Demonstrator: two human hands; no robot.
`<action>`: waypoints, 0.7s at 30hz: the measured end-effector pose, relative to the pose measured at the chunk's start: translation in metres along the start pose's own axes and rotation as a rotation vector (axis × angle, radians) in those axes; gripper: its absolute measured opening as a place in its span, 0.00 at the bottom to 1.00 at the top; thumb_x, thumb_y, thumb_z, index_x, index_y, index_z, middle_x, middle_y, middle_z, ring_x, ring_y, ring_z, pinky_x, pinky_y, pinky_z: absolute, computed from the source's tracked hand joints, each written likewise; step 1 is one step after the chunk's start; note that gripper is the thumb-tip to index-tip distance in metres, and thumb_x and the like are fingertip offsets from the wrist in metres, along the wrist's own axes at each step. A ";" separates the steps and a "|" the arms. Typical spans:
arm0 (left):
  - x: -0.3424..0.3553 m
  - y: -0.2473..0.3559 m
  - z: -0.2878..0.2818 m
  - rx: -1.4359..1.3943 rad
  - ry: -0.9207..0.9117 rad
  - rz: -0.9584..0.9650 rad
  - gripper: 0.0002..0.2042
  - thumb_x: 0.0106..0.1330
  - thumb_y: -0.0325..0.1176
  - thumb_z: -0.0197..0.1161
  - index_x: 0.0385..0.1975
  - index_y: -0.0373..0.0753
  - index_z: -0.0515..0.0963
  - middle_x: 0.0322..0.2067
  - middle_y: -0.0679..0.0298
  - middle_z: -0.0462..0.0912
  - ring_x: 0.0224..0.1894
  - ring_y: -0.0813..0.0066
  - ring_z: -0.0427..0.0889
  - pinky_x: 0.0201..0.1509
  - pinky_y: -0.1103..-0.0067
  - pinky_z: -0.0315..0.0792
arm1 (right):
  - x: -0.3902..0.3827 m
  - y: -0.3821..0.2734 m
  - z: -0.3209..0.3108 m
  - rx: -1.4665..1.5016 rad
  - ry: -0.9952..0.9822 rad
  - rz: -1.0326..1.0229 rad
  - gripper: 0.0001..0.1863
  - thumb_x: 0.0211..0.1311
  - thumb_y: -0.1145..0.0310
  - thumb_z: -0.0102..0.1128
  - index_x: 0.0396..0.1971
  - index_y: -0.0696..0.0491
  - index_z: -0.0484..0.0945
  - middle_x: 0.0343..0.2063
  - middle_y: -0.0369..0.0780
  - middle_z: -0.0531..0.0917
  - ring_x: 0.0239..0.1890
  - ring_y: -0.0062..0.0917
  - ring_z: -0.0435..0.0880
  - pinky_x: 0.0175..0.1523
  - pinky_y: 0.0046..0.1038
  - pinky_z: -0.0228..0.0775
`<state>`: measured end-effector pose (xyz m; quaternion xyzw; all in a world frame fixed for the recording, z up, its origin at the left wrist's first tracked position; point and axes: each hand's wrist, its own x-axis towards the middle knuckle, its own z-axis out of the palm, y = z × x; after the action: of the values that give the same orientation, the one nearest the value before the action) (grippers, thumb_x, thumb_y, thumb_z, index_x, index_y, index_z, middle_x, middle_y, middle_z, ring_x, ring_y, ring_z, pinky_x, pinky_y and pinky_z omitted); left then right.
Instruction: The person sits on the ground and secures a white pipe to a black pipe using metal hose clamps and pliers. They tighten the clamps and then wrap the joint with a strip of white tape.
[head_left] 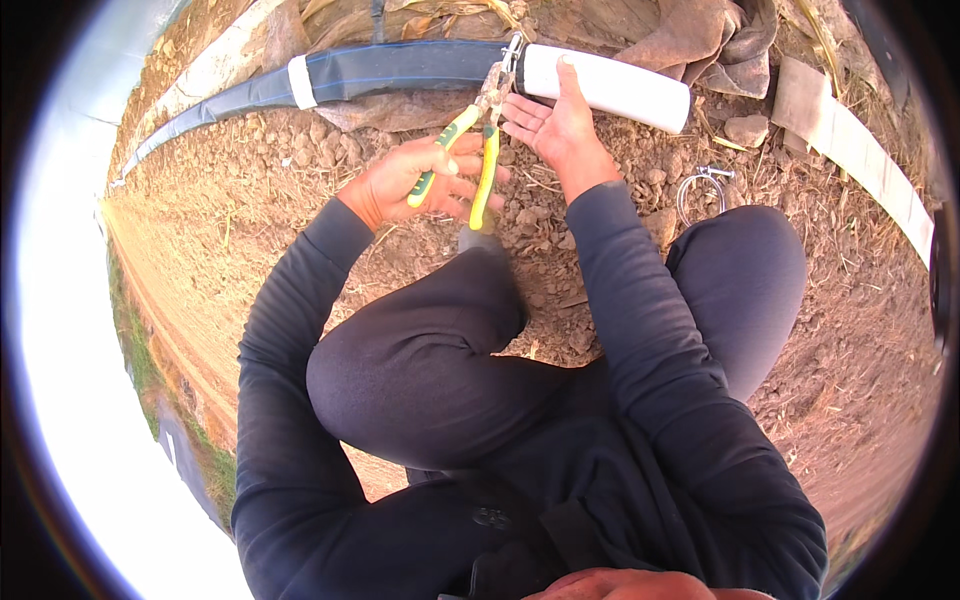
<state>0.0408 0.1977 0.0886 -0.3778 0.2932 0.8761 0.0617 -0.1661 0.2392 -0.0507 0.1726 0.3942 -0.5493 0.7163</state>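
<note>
My left hand (408,178) has its thumb over one yellow-green handle of a pair of pliers (485,165), the fingers stretched behind the two spread handles. The pliers' jaws are at a metal hose clamp (514,52), where a flat dark hose (420,68) with blue lines meets a short white pipe (610,85). My right hand (565,135) lies open, palm up, by the pliers' head; its thumb rests against the white pipe and its fingers reach under the joint. Whether the jaws grip the clamp is too small to tell.
A loose wire hose clamp (700,195) lies on the cloddy soil (620,190) near my right knee. White tape (301,82) wraps the dark hose. A pale flat strap (860,150) curves away at the right, and brown crumpled sheeting (690,40) lies behind the pipe.
</note>
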 end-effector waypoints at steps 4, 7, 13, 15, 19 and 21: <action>0.004 -0.008 -0.004 -0.040 0.021 0.011 0.43 0.65 0.44 0.65 0.79 0.36 0.55 0.66 0.43 0.74 0.62 0.43 0.81 0.61 0.52 0.80 | -0.003 -0.001 0.002 -0.003 0.021 -0.011 0.47 0.70 0.28 0.53 0.75 0.47 0.58 0.58 0.61 0.78 0.55 0.52 0.83 0.63 0.60 0.70; 0.006 -0.015 -0.001 -0.139 0.034 0.027 0.43 0.63 0.42 0.64 0.79 0.39 0.57 0.61 0.47 0.77 0.57 0.49 0.83 0.57 0.53 0.82 | -0.006 -0.002 0.007 -0.003 0.030 -0.017 0.46 0.70 0.28 0.53 0.75 0.47 0.59 0.57 0.61 0.79 0.54 0.52 0.84 0.63 0.60 0.71; 0.008 -0.001 0.040 0.201 0.259 -0.058 0.44 0.60 0.40 0.63 0.79 0.38 0.55 0.53 0.47 0.81 0.50 0.54 0.85 0.51 0.59 0.80 | -0.014 -0.001 0.008 -0.002 0.027 -0.039 0.45 0.70 0.30 0.54 0.73 0.49 0.62 0.56 0.60 0.80 0.54 0.50 0.84 0.61 0.57 0.73; 0.008 0.013 0.051 1.097 0.615 -0.266 0.44 0.61 0.40 0.62 0.79 0.35 0.53 0.50 0.42 0.82 0.49 0.50 0.85 0.51 0.61 0.80 | -0.014 -0.001 0.004 -0.025 0.044 -0.076 0.44 0.71 0.32 0.56 0.73 0.50 0.62 0.56 0.60 0.80 0.55 0.50 0.84 0.62 0.56 0.73; 0.007 0.023 0.066 1.682 0.746 -0.340 0.44 0.63 0.38 0.61 0.78 0.28 0.49 0.45 0.33 0.82 0.48 0.39 0.84 0.51 0.59 0.78 | -0.016 -0.002 0.007 -0.029 0.036 -0.059 0.45 0.70 0.33 0.59 0.73 0.50 0.61 0.58 0.61 0.79 0.59 0.50 0.84 0.66 0.56 0.72; 0.009 0.022 0.059 1.351 0.655 -0.230 0.44 0.63 0.37 0.60 0.79 0.30 0.50 0.51 0.37 0.83 0.53 0.45 0.85 0.53 0.58 0.79 | -0.014 -0.004 0.009 -0.026 0.053 -0.064 0.44 0.70 0.33 0.59 0.72 0.50 0.62 0.57 0.60 0.79 0.58 0.50 0.84 0.65 0.57 0.73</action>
<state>-0.0098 0.2121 0.1248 -0.5269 0.7281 0.3370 0.2804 -0.1674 0.2404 -0.0338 0.1654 0.4255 -0.5620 0.6898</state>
